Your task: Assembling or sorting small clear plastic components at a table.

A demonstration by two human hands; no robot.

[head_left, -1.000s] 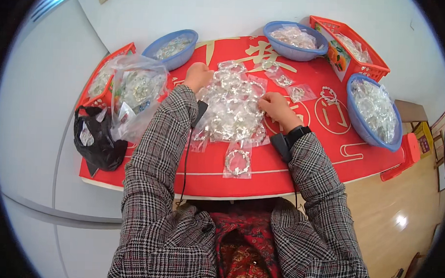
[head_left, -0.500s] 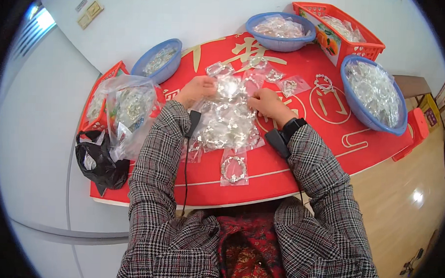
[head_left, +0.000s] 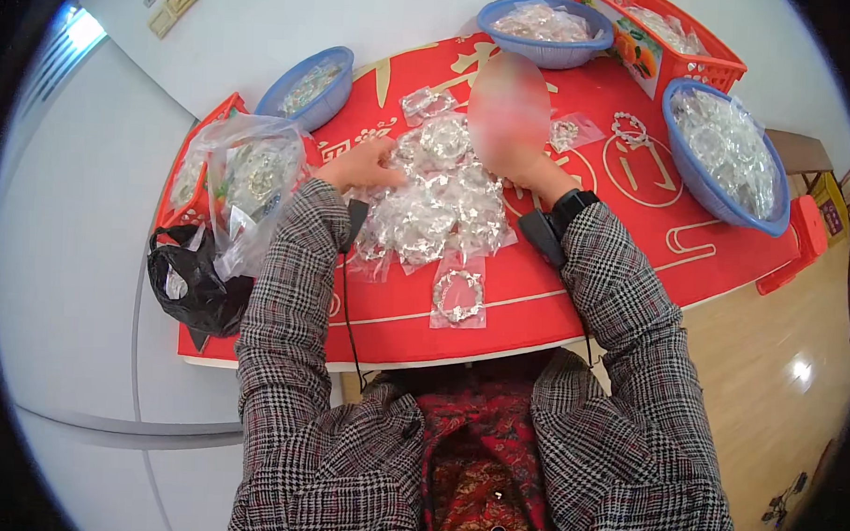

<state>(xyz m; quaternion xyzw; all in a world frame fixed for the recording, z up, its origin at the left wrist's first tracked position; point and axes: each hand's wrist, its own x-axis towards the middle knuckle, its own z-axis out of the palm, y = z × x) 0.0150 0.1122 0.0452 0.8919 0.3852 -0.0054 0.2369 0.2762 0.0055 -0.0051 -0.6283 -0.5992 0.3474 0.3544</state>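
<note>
In the middle of the red table lies a pile of bracelets in clear plastic bags (head_left: 436, 205). At the pile's left edge is my left hand (head_left: 363, 165), its fingers spread and holding nothing I can see. My right hand (head_left: 529, 168) reaches over the pile's right side; a blurred patch hides its fingers and whatever is beside them. One bagged bracelet (head_left: 459, 296) lies apart, nearest to me. Behind the pile is another bagged bracelet (head_left: 429, 105). A small bagged bracelet (head_left: 564, 135) and a loose bead bracelet (head_left: 630, 130) are to the right.
Blue basins (head_left: 728, 159) of bagged pieces stand at the right, the back (head_left: 545, 47) and the back left (head_left: 309, 91). Red baskets (head_left: 708, 68) flank them. A clear plastic bag (head_left: 259, 189) and a black bag (head_left: 195, 290) sit at the left edge of the red tablecloth (head_left: 574, 299).
My left hand has drawn back to the left from the pile's top, its fingers opening out. My right hand has shifted slightly, now partly behind the blur. The view has tilted a little.
</note>
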